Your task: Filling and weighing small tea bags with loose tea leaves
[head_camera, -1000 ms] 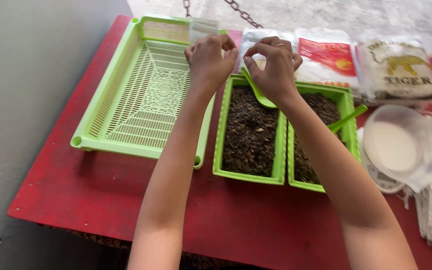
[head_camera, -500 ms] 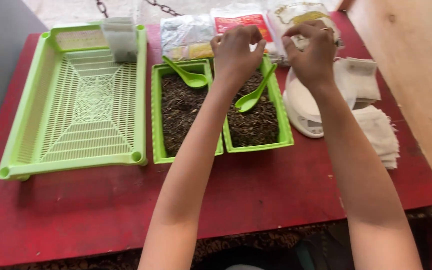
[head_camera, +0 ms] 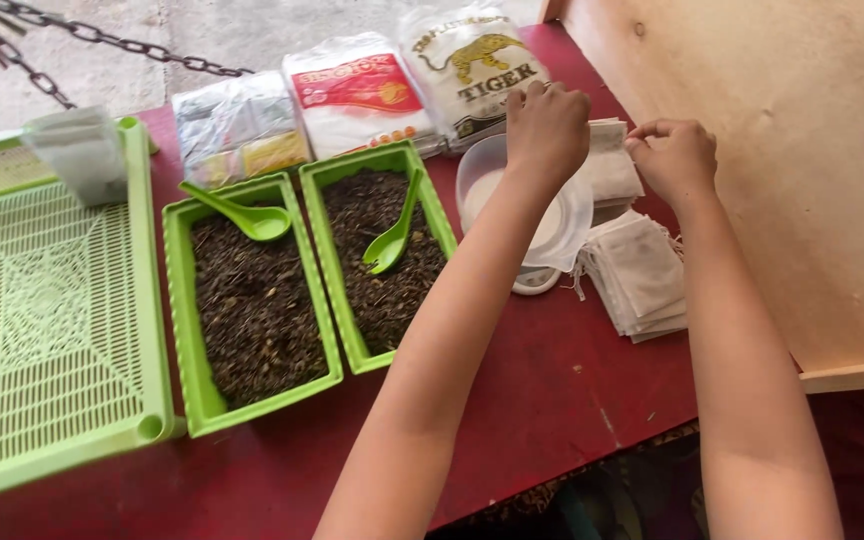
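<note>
My left hand (head_camera: 548,124) and my right hand (head_camera: 674,157) are both at the back right of the red table (head_camera: 552,400), pinching the top of a small white filter bag (head_camera: 607,137) between them. The bag sits on top of a stack of similar bags (head_camera: 614,178). A second stack of white bags (head_camera: 642,272) lies just in front. A white plastic bowl (head_camera: 474,185) stands under my left forearm.
Two green tubs of dark dried leaves (head_camera: 252,310) (head_camera: 382,270) each hold a green spoon (head_camera: 242,215) (head_camera: 392,235). A green mesh tray (head_camera: 42,320) on the left carries a filled bag (head_camera: 82,155). Sealed packets (head_camera: 352,95) line the back; a wooden board (head_camera: 802,150) stands at right.
Both hands have moved right, away from the tubs, to the stack of white bags and taken hold of one. The view has swung right with them.
</note>
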